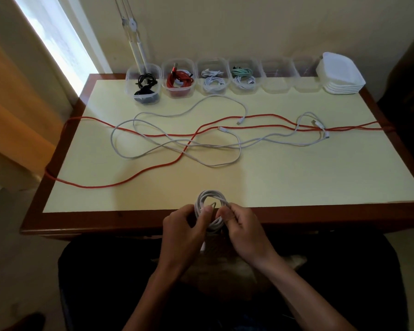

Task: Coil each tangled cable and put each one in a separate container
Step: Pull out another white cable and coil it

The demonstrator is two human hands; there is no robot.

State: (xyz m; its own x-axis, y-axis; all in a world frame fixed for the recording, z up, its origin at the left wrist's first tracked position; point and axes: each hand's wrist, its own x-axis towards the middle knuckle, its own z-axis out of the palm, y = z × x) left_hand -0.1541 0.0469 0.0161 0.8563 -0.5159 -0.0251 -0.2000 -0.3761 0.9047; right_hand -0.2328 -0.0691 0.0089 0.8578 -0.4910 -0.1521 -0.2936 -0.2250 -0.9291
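Coil of white cable (210,206) sat at the desk's (296,177) near edge | my left grip (184,231) and right grip (240,231) both pinched it | red cable (153,172) and white cables (177,149) lay tangled beyond.

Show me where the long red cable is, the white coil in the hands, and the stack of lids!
long red cable (139,177), head view, on its near loop.
white coil (209,195), head view, top of the loop.
stack of lids (342,75), head view, top lid.
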